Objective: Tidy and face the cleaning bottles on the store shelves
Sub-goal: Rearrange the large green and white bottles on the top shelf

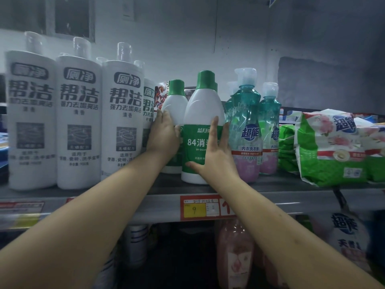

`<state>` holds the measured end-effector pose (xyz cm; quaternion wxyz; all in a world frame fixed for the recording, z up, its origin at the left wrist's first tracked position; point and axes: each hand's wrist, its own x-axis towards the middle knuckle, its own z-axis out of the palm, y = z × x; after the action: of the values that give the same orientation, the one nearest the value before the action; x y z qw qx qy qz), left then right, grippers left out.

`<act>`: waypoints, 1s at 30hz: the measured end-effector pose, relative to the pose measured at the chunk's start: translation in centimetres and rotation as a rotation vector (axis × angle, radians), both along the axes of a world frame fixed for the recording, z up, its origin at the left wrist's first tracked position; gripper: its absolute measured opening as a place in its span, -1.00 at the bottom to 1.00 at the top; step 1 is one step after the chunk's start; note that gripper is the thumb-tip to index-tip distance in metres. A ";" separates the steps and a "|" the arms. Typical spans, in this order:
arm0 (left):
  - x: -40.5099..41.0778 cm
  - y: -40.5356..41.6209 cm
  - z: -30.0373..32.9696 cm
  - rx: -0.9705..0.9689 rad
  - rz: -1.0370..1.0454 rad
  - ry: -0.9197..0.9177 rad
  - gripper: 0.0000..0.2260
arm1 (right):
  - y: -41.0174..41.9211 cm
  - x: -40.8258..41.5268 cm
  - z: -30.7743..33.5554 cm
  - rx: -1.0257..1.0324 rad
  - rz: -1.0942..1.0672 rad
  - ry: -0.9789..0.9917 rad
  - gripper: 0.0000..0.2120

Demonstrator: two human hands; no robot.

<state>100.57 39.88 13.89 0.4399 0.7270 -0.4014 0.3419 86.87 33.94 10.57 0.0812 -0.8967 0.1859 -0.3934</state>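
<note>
Shelf point(158, 207), mid-task: front 84 bottle point(203, 113) label fwd at edge, right hand point(214, 151) flat-fingered on it; left hand point(163, 134) prob. cupping rear bottle point(175, 105), grip unclear; white bottles point(79, 122) faced, rest pending.

Leftmost white bottle point(31, 119) blurred — lower-shelf bottles point(235, 253) too.

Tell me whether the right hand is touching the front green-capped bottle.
Touching. The head view shows the right hand laid flat on the green label of the front green-capped bottle, fingers straight, thumb across the label's lower edge.
</note>
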 end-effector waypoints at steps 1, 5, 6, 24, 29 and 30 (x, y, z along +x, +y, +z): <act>-0.1 0.2 -0.1 -0.007 -0.018 -0.002 -0.57 | 0.0 -0.1 0.0 0.004 0.010 -0.015 0.15; -0.8 0.7 -0.1 -0.064 -0.084 -0.063 -0.65 | -0.2 -0.4 0.3 0.057 0.053 -0.094 0.06; -1.3 0.9 -0.1 -0.079 -0.096 -0.087 -0.66 | -0.3 -0.5 0.5 0.064 0.059 -0.108 0.00; -4.9 -1.1 -0.6 -0.213 -0.372 0.182 -0.30 | -2.8 -1.0 2.2 0.258 0.284 -0.228 -0.41; -4.1 -0.6 -0.5 -0.211 -0.432 0.210 -0.29 | -3.7 -1.4 5.6 0.147 0.187 -0.293 -0.59; -4.0 -0.4 -0.5 -0.213 -0.443 0.212 -0.29 | -3.8 -1.5 6.7 0.098 0.148 -0.313 -0.62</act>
<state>96.54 39.48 13.39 0.6176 0.6029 -0.4639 0.1996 85.34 30.12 17.22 0.1813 -0.8308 0.1234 -0.5116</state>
